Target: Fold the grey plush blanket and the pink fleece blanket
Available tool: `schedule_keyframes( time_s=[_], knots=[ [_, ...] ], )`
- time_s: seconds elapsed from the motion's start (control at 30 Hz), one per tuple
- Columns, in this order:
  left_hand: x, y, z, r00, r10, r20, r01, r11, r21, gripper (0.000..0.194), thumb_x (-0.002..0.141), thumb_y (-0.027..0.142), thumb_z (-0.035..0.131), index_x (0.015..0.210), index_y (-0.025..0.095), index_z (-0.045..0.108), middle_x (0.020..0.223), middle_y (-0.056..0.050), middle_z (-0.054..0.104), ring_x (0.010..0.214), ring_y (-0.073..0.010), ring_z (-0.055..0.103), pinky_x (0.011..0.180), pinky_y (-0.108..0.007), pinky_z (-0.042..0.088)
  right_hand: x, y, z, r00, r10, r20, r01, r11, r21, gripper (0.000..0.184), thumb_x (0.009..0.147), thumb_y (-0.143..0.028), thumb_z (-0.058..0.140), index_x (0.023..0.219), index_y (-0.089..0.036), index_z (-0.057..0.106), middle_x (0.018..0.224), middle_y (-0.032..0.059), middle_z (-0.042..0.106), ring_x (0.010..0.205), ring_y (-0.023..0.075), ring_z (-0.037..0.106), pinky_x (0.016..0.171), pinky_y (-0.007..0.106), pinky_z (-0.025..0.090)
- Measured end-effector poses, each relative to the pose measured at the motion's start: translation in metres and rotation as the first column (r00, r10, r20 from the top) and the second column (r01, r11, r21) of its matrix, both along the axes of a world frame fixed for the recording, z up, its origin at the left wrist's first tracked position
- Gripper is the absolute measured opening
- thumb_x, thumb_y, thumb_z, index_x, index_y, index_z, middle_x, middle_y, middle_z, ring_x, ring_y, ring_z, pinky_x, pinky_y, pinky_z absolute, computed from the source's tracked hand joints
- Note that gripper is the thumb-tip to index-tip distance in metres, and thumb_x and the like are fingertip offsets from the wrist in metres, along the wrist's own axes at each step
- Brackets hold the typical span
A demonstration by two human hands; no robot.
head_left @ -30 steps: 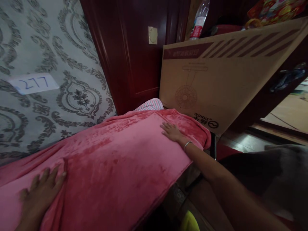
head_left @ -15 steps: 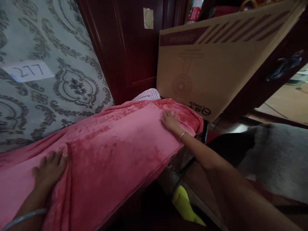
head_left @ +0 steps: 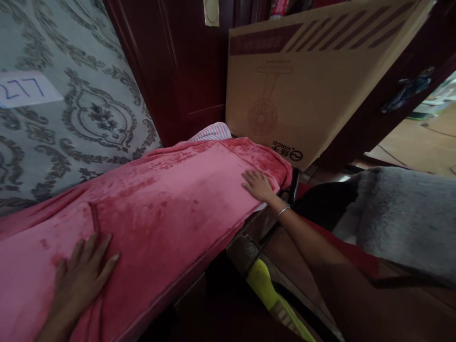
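Observation:
A pink plush blanket [head_left: 167, 228] lies spread in folded layers over a long, narrow surface along the wall. My left hand [head_left: 83, 273] rests palm down on its near left part, fingers spread, beside a raised fold edge. Toward the far right end, my right hand [head_left: 259, 185] lies flat on the blanket near its front edge, fingers stretched out. Neither hand grips anything. A striped cloth [head_left: 213, 131] shows from under the blanket's far end.
A large cardboard box [head_left: 295, 90] leans by a dark red door [head_left: 181, 71]. Patterned wallpaper [head_left: 103, 114] bears a paper marked 277 [head_left: 26, 90]. On the right is a grey furry cover [head_left: 406, 218]. A yellow-green brush-like object [head_left: 265, 285] lies below the blanket's front edge.
Both hands have slid over the blanket toward its front edge, the left also a little to the right. The blanket's front corner by my right hand looks flatter. The camera view has shifted slightly.

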State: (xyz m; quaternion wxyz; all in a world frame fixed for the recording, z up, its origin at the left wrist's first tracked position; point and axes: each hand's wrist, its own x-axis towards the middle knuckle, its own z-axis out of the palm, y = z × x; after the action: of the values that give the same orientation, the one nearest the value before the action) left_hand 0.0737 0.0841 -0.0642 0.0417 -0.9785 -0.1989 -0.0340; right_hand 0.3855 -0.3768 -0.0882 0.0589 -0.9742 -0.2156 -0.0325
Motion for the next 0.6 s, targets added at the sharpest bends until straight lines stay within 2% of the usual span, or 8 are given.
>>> schedule_keyframes(
  time_s=[0.07,0.17,0.3,0.4,0.6],
  knots=[
    [0.001,0.001,0.001,1.0,0.008,0.007,-0.008,1.0,0.014,0.075,0.096,0.048,0.016,0.153,0.011,0.048,0.168,-0.018,0.029,0.154,-0.0417,0.024,0.117,-0.069,0.022,0.015,-0.024,-0.005,0.986,-0.164,0.031,0.164,0.986,0.014,0.063,0.106,-0.048,0.024,0.16,-0.019,0.037,0.168,0.0109,0.03,0.154,0.0335,0.025,0.121,0.059,0.023],
    [0.002,0.003,0.0,1.0,0.02,0.014,-0.02,1.0,0.012,0.075,0.097,0.049,0.015,0.153,0.012,0.047,0.168,-0.017,0.03,0.155,-0.0397,0.024,0.118,-0.067,0.023,0.021,-0.038,-0.015,0.959,-0.272,0.082,0.268,0.962,0.057,0.064,0.106,-0.045,0.021,0.158,-0.014,0.039,0.162,0.0164,0.04,0.149,0.034,0.034,0.119,0.056,0.029],
    [0.002,0.003,-0.002,0.999,0.026,0.023,-0.027,1.0,0.013,0.073,0.098,0.048,0.016,0.154,0.012,0.047,0.168,-0.016,0.03,0.155,-0.0393,0.023,0.119,-0.067,0.023,0.019,-0.034,-0.023,0.948,-0.286,0.139,0.277,0.957,0.082,0.064,0.105,-0.045,0.022,0.157,-0.014,0.041,0.152,0.0182,0.052,0.14,0.0352,0.044,0.115,0.055,0.033],
    [0.001,0.0,-0.001,1.0,0.02,0.021,-0.02,1.0,0.002,0.07,0.099,0.046,0.021,0.154,0.011,0.045,0.168,-0.018,0.029,0.155,-0.04,0.022,0.12,-0.066,0.022,0.016,-0.032,-0.02,0.948,-0.286,0.14,0.278,0.958,0.077,0.062,0.104,-0.043,0.025,0.156,-0.014,0.043,0.15,0.0191,0.054,0.136,0.036,0.048,0.112,0.054,0.037],
    [-0.004,-0.007,0.0,0.999,0.033,0.019,-0.033,0.999,-0.018,0.063,0.098,0.044,0.037,0.156,0.019,0.044,0.168,-0.014,0.031,0.156,-0.0373,0.021,0.122,-0.066,0.021,0.027,-0.048,-0.012,0.958,-0.277,0.073,0.27,0.959,0.09,0.059,0.102,-0.041,0.03,0.145,-0.01,0.056,0.135,0.0221,0.065,0.125,0.0353,0.06,0.103,0.048,0.047]
  ],
)
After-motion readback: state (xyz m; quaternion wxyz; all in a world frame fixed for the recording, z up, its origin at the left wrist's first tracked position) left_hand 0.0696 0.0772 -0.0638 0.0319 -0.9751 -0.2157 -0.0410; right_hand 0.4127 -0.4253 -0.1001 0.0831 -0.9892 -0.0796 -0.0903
